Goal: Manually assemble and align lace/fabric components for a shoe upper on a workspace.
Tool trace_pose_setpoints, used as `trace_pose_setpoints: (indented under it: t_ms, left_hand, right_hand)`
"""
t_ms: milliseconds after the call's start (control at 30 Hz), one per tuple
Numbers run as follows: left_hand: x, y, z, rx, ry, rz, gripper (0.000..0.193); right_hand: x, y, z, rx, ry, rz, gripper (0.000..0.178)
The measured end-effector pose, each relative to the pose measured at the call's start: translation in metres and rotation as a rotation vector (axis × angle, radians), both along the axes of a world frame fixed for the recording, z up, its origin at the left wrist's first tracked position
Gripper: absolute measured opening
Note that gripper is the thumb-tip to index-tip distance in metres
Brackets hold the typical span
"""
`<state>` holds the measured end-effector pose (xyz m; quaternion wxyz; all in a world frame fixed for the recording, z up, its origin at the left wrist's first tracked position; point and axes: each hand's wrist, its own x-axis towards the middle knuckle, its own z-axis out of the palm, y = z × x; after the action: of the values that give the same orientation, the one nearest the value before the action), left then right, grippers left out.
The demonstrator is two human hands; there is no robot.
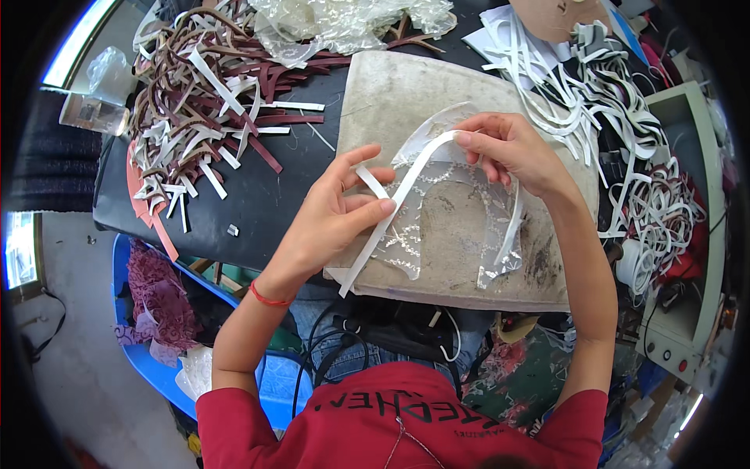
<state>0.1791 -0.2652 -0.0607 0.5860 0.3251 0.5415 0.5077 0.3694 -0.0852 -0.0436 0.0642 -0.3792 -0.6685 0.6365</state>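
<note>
A narrow white strip (414,173) runs slantwise between my two hands. My right hand (519,152) pinches its upper end between thumb and fingertips, at the curved top of a U-shaped piece of sheer, silvery-patterned material (500,248). Lower down, the thumb of my left hand (320,211) presses on the strip, whose tail hangs past it. A short white strip end (372,181) sticks out between the left fingers. Along the right leg of the U-shaped piece lies another white edge. Beneath it all is a worn, beige slab (453,277) with dark stains.
A heap of brown, maroon and white strips (195,109) covers the left of the black table (258,207). Crumpled translucent film (328,27) lies at the back. White strips (578,86) pile up at right, beside a pale metal frame (695,141). A blue tub (137,344) stands low at left.
</note>
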Motion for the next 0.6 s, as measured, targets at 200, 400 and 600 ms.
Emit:
trace_pose_setpoints:
  t_ms: [200, 400, 600]
  left_hand:
    - [0.008, -0.016, -0.001, 0.056, 0.084, 0.118, 0.059]
    - [0.026, -0.048, 0.019, -0.05, -0.077, 0.173, 0.057]
    - [0.049, -0.062, 0.005, -0.01, -0.05, 0.209, 0.054]
  right_hand:
    - [-0.01, -0.008, 0.004, 0.025, -0.016, 0.034, 0.035]
    - [0.001, -0.031, 0.039, -0.187, -0.017, 0.007, 0.03]
    - [0.003, -0.029, 0.027, -0.35, -0.033, 0.04, 0.028]
